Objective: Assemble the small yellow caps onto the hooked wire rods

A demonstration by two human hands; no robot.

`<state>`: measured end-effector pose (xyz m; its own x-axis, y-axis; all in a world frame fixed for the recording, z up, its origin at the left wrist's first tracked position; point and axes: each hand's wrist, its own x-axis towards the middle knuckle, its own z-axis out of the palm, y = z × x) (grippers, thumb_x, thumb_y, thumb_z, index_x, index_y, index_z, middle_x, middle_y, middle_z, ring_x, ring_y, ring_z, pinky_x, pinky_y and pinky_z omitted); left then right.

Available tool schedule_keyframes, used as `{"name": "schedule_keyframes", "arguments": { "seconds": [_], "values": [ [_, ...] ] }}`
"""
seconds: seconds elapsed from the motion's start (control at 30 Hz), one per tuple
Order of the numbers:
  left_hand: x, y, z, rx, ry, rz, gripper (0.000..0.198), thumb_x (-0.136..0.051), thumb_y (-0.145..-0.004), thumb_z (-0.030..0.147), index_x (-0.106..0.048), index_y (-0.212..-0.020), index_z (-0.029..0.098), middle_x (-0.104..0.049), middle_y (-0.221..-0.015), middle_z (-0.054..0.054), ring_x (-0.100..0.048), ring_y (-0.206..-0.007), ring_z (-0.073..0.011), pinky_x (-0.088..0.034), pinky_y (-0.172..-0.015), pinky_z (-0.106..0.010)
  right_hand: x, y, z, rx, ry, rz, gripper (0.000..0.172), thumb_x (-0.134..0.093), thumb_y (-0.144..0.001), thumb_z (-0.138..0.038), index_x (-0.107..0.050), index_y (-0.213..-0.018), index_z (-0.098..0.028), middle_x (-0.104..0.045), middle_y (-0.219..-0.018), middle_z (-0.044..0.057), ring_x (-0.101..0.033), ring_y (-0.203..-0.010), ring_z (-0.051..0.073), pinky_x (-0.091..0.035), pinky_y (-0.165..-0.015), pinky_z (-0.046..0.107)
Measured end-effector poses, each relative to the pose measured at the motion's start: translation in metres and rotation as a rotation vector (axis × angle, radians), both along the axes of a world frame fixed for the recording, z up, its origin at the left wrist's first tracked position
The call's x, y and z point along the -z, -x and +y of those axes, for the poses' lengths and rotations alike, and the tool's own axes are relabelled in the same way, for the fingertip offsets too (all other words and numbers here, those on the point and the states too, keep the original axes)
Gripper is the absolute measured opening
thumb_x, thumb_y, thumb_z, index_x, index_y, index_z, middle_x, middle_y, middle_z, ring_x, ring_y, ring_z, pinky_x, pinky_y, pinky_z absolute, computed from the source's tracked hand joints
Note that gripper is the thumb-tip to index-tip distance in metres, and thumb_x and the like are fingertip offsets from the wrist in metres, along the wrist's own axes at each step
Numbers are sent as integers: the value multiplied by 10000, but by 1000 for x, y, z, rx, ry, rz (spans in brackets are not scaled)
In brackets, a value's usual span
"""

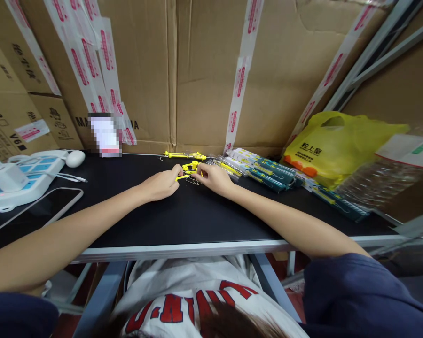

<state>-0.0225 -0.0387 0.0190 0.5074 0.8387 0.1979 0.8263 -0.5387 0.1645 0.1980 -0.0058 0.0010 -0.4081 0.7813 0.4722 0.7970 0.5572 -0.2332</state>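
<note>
My left hand (pixel 163 185) is closed, its thumb and fingertips pinching a slim yellow plastic tool (pixel 182 178) low over the black tabletop. Facing it, my right hand (pixel 215 179) has its thumb and fingers curled against the yellow plastic parts (pixel 191 165) between the two hands. Thin metal wire (pixel 193 180) shows beneath the right fingertips. Exactly where the right fingers grip is partly hidden. Just behind the hands lies another yellow tool (pixel 185 155) with a wire hook at its left end.
Packaged yellow tools (pixel 264 170) are piled right of my hands. Beyond them stand a yellow plastic bag (pixel 338 145) and a clear plastic bottle (pixel 377 173). On the left are a power strip (pixel 38 173) and a phone (pixel 35 213). Another phone (pixel 106 136) leans on the cardboard (pixel 204 84).
</note>
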Motion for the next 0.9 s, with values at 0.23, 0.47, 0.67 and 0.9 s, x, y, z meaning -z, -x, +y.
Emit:
{"name": "schedule_keyframes", "arguments": {
  "seconds": [0.23, 0.47, 0.67, 0.9],
  "values": [
    [6, -1, 1, 140, 44, -198, 372, -392, -835, 207, -402, -1206, 180, -619, -816, -30, -622, -720, -216, -461, -705, -325, 1, -3, -21, -414, -196, 89, 313, -603, -881, -286, -559, -1172, -182, -644, -997, 66, -585, -790, 156, -424, -655, 256],
    [4, -10, -12, 323, 149, -318, 554, -423, -800, 158, -307, -1342, 168, -653, -835, -11, -665, -825, -188, -492, -800, -317, 3, 0, -29, -516, -319, -23, 310, -629, -903, -285, -596, -1204, -219, -639, -1155, 99, -629, -1001, 204, -510, -785, 300],
    [3, -13, -17, 357, 203, -300, 549, -412, -845, 182, -268, -1374, 144, -649, -806, -6, -645, -825, -178, -475, -806, -299, 6, -1, -25, -566, -313, 11, 198, -604, -930, -303, -632, -1107, -219, -663, -1095, 84, -636, -992, 194, -512, -792, 292],
    [0, -8, -8, 280, 106, -266, 415, -403, -925, 275, -376, -1327, 173, -633, -731, 25, -590, -665, -158, -421, -679, -267, 2, -6, -13, -525, -165, 183, 148, -626, -892, -296, -607, -999, -195, -604, -876, 37, -540, -717, 137, -456, -663, 266]
  ]
}}
